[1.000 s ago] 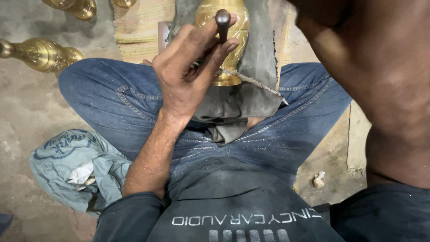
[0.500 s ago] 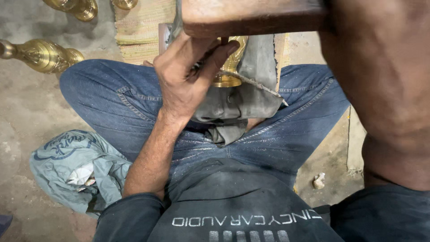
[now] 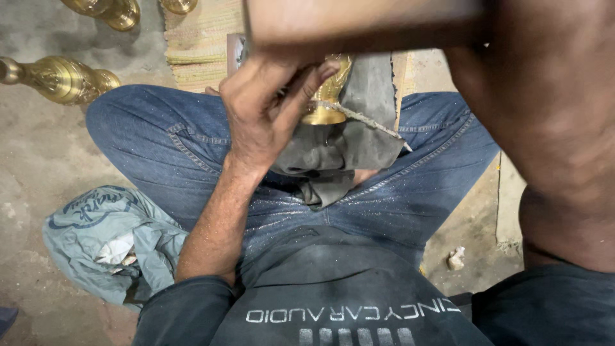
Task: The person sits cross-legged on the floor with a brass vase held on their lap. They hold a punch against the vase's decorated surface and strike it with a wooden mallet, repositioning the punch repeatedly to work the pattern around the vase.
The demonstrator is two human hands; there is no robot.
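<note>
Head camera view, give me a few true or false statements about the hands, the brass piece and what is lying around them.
1. The left hand rests on a brass piece that sits in a grey cloth on the lap. True.
2. The person wears red shorts. False: the legs are in blue jeans.
3. More brass pieces lie on the floor at the upper left. True.
4. A crumpled pale bag lies on the floor beside the left forearm. True.
5. The right hand's grip is plain to see, open and empty. False: only a blurred right arm crosses the top and right; the hand itself cannot be made out.
</note>
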